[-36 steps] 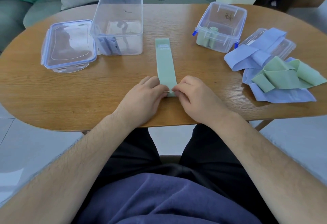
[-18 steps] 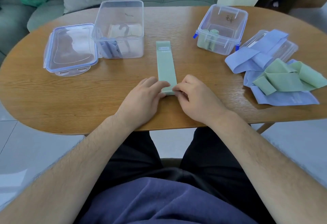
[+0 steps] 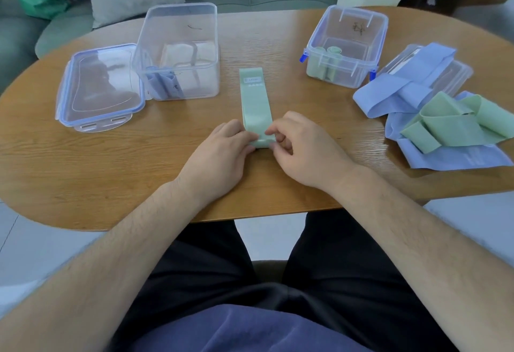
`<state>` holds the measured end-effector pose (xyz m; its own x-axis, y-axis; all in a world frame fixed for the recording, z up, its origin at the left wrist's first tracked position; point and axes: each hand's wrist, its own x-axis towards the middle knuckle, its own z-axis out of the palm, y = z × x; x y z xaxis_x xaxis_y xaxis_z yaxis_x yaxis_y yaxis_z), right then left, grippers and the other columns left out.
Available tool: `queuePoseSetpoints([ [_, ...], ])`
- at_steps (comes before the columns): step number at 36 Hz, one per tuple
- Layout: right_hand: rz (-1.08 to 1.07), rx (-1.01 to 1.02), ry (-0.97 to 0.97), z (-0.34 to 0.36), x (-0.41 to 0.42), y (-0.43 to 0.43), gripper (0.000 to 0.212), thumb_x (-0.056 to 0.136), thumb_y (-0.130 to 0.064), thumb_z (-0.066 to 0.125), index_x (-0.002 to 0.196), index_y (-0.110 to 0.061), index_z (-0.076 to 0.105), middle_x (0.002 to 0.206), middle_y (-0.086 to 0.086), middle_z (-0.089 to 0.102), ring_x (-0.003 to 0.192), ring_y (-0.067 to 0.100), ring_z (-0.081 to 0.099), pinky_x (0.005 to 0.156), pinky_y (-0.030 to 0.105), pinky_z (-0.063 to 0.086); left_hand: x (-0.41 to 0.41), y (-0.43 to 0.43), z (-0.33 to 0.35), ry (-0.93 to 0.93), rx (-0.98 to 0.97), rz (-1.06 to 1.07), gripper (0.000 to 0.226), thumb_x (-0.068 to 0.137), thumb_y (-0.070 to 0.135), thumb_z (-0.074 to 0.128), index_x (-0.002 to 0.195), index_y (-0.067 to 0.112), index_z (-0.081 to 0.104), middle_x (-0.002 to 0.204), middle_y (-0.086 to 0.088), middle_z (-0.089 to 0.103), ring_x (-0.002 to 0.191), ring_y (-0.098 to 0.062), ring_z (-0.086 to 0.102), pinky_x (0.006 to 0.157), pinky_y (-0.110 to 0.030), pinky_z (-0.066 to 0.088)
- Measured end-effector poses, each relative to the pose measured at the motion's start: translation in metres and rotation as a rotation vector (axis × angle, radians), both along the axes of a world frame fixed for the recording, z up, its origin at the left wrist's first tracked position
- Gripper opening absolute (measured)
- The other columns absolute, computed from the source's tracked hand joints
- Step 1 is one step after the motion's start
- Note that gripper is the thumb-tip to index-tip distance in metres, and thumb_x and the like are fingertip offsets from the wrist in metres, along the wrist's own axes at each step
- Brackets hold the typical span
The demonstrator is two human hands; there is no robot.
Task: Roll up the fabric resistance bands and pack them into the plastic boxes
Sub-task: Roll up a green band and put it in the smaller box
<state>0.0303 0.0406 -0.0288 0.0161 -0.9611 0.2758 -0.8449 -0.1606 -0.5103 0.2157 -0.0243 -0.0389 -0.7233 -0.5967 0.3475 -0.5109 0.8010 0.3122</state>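
The oval wooden surface (image 3: 111, 162) carries everything. At its far left stands a tall clear box (image 3: 178, 32) with blue rolls (image 3: 164, 85) upright in its near corner, and its lid (image 3: 100, 87) lies flat just beside it. On the right a heap of loose bands (image 3: 445, 121), blue and green, partly covers a second lid. Behind that heap sits a lower clip box (image 3: 347, 46) with green rolls (image 3: 329, 59) inside.

The green band (image 3: 254, 98) lies lengthwise in the middle of the surface, its label at the far end. Both hands are at its near end. The left hand (image 3: 222, 154) curls its fingers onto the left edge, and the right hand (image 3: 303, 151) pinches the right edge between thumb and forefinger, so each grip is closed narrowly on the fabric. Half a second earlier that end lay flat under the fingertips; now it has been turned over into a small first roll (image 3: 262, 143) between them, while the rest of the strip stays flat where it was.
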Motion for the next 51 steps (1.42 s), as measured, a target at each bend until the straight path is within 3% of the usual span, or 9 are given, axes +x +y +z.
queuePoseSetpoints([
  [3, 0.011, 0.007, -0.001, 0.002, -0.003, -0.004, 0.013, 0.091, -0.009, 0.063, 0.102, -0.016, 0.064, 0.091, -0.007, 0.052, 0.073, 0.002, 0.049, 0.073, 0.027, 0.049, -0.001, -0.004, 0.001, 0.043, 0.039, -0.013, 0.015, 0.099, 0.008, 0.057, 0.113, 0.005, 0.061, 0.097, 0.004, 0.049, 0.093, -0.029, 0.057, 0.090, -0.027, 0.040],
  [7, 0.009, 0.005, -0.019, -0.002, -0.006, -0.010, 0.009, 0.094, -0.010, 0.062, 0.098, -0.013, 0.069, 0.089, -0.010, 0.046, 0.072, -0.001, 0.048, 0.074, 0.022, 0.046, -0.001, -0.009, -0.005, 0.049, 0.033, -0.006, 0.011, 0.097, 0.016, 0.062, 0.104, 0.008, 0.061, 0.096, -0.004, 0.051, 0.088, -0.023, 0.053, 0.088, -0.029, 0.043],
  [13, 0.029, -0.004, -0.043, -0.004, -0.008, -0.016, 0.006, 0.094, -0.012, 0.063, 0.095, -0.014, 0.069, 0.095, -0.005, 0.052, 0.072, 0.006, 0.050, 0.073, 0.025, 0.047, 0.000, -0.015, -0.010, 0.102, -0.030, -0.005, 0.015, 0.092, 0.020, 0.070, 0.098, 0.009, 0.063, 0.127, -0.008, 0.056, 0.107, -0.025, 0.050, 0.103, -0.031, 0.038],
  [16, 0.050, -0.040, -0.038, -0.005, -0.008, -0.011, 0.006, 0.092, -0.009, 0.064, 0.093, -0.014, 0.067, 0.094, -0.006, 0.054, 0.073, 0.010, 0.054, 0.070, 0.026, 0.049, 0.000, -0.016, -0.014, 0.092, -0.059, -0.013, 0.014, 0.094, 0.024, 0.065, 0.097, 0.011, 0.063, 0.106, -0.002, 0.065, 0.106, -0.027, 0.054, 0.090, -0.046, 0.049],
  [20, 0.080, -0.065, -0.049, -0.007, -0.010, -0.005, 0.007, 0.089, -0.009, 0.068, 0.095, -0.013, 0.066, 0.095, -0.007, 0.055, 0.076, 0.009, 0.056, 0.072, 0.023, 0.048, 0.000, -0.015, -0.014, 0.087, -0.065, -0.019, 0.014, 0.095, 0.026, 0.063, 0.095, 0.012, 0.063, 0.093, -0.001, 0.061, 0.099, -0.027, 0.055, 0.081, -0.048, 0.050],
  [29, 0.112, -0.074, -0.052, -0.010, -0.013, -0.002, 0.011, 0.091, -0.011, 0.069, 0.100, -0.015, 0.064, 0.100, -0.011, 0.053, 0.079, 0.010, 0.057, 0.075, 0.031, 0.051, 0.000, -0.012, -0.012, 0.091, -0.035, -0.010, 0.013, 0.090, 0.019, 0.072, 0.097, 0.015, 0.062, 0.116, -0.003, 0.065, 0.106, -0.023, 0.061, 0.085, -0.031, 0.039],
  [37, 0.112, -0.090, -0.055, -0.013, -0.012, -0.002, 0.011, 0.091, -0.012, 0.068, 0.101, -0.017, 0.064, 0.100, -0.014, 0.052, 0.076, 0.009, 0.055, 0.073, 0.032, 0.051, 0.000, -0.011, -0.010, 0.076, -0.069, -0.036, 0.011, 0.093, 0.022, 0.067, 0.096, 0.015, 0.059, 0.112, 0.001, 0.059, 0.093, -0.020, 0.061, 0.074, -0.036, 0.044],
  [47, 0.102, -0.107, -0.015, -0.014, -0.011, -0.002, 0.011, 0.091, -0.013, 0.067, 0.101, -0.016, 0.063, 0.097, -0.017, 0.045, 0.073, 0.010, 0.051, 0.067, 0.029, 0.048, 0.000, -0.011, -0.013, 0.052, -0.074, 0.000, 0.013, 0.094, 0.031, 0.063, 0.099, 0.020, 0.058, 0.109, 0.007, 0.064, 0.101, -0.019, 0.061, 0.079, -0.040, 0.046],
  [51, 0.098, -0.111, -0.016, -0.014, -0.011, -0.002, 0.012, 0.091, -0.014, 0.068, 0.101, -0.016, 0.063, 0.098, -0.016, 0.047, 0.072, 0.011, 0.052, 0.067, 0.033, 0.049, -0.001, -0.010, -0.012, 0.045, -0.080, 0.028, 0.018, 0.094, 0.036, 0.062, 0.102, 0.021, 0.059, 0.122, 0.009, 0.065, 0.114, -0.017, 0.058, 0.084, -0.039, 0.046],
])
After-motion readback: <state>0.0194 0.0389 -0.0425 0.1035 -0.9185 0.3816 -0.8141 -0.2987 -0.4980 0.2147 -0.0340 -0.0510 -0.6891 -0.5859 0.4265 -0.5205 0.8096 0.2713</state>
